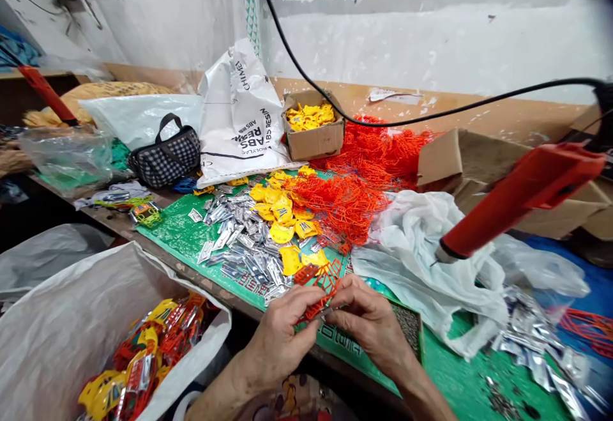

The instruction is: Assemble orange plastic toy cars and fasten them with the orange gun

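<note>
Pinching a red plastic piece [318,306], the left hand [290,326] and right hand [368,320] are both holding it with fingertips closed in, above the counter [453,376]. Just beyond the hands, loose silver pieces [251,261], yellow pieces [281,232] and red strands [345,200] are lying in heaps, so much is seemingly remaining. Left of the hands, mixed red, yellow and silver sets [148,347] are resting inside a white sack [62,315], apparently finished.

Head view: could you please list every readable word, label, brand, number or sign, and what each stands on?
"CHIMEI": on the white sack
"ABS RESIN": same sack
"POLYLAC": same sack, near a crease
Characters on the green sheet: too blurred to read
Marks on the silver pieces: too small to read
</note>
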`<state>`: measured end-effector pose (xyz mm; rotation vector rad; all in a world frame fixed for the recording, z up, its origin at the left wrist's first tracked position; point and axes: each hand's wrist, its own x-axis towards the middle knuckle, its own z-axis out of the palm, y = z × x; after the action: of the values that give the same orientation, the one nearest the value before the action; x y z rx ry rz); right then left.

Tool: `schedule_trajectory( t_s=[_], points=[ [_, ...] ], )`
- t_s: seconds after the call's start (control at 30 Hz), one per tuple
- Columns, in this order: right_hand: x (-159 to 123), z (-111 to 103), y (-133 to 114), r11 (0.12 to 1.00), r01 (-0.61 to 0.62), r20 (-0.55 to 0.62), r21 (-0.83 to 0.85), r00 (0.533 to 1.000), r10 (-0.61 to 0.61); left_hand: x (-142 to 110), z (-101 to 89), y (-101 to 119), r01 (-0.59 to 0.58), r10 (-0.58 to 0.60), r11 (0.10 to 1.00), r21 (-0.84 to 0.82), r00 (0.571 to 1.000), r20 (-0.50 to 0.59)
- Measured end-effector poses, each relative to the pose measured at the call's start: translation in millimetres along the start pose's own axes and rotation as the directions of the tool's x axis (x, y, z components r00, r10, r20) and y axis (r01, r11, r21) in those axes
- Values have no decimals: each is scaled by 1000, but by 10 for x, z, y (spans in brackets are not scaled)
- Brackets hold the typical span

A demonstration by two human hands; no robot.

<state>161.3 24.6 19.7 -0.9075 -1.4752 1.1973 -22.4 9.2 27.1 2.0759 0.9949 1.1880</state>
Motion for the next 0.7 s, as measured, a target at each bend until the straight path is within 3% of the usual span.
schedule_trajectory(
  t_s=[0.1, 0.27, 0.47, 0.7],
  points=[
    [-67, -30, 39, 999, 38, -14, 38, 999, -38, 6, 48, -30, -190, 193, 977, 96, 981, -25],
    [-132, -52, 50, 979, 203, -46, -9, 978, -203, 31, 78, -26, -313, 319, 928, 203, 948, 3],
    [-208, -49, 57, 944, 328, -61, -40, 942, -330, 7, 78, 16, -380, 368, 883, 275, 925, 97],
    [-328, -76, 131, 943, 328, -70, -61, 941, -332, -21, 86, 45, -418, 384, 857, 301, 908, 168]
  ],
)
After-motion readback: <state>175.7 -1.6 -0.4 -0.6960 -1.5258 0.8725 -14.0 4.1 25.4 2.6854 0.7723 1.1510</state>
